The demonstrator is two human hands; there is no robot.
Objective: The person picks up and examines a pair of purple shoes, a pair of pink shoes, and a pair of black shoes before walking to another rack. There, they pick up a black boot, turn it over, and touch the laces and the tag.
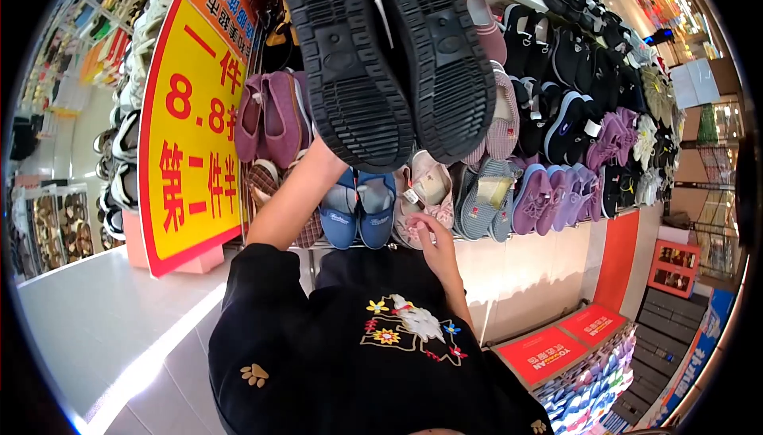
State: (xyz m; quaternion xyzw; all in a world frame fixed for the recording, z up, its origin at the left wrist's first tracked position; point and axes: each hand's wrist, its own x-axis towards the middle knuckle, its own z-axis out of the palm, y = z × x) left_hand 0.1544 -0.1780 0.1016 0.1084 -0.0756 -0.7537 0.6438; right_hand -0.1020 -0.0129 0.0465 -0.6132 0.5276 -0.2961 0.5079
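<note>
My left hand is hidden; its forearm (298, 185) rises and passes behind a pair of black shoes (358, 97), whose ridged soles face me up close. Whether that hand grips the shoes cannot be seen. Lower down, my right hand (433, 238) is at the pink floral shoes (431, 181), its thumb and fingers drawn together at a small dark and white tag (413, 199). To the left of the pink pair are blue slip-on shoes (358, 211). Grey checked shoes (486, 201) lie on the right. Purple slip-ons (272, 117) stand beyond my left forearm.
A tall yellow and red price sign (191, 133) stands close on my left. Rows of black shoes (568, 109) and lilac shoes (556, 193) fill the rack to the right. Below them is a red-topped bin (556, 344) of packaged goods. A pale counter (95, 316) lies at lower left.
</note>
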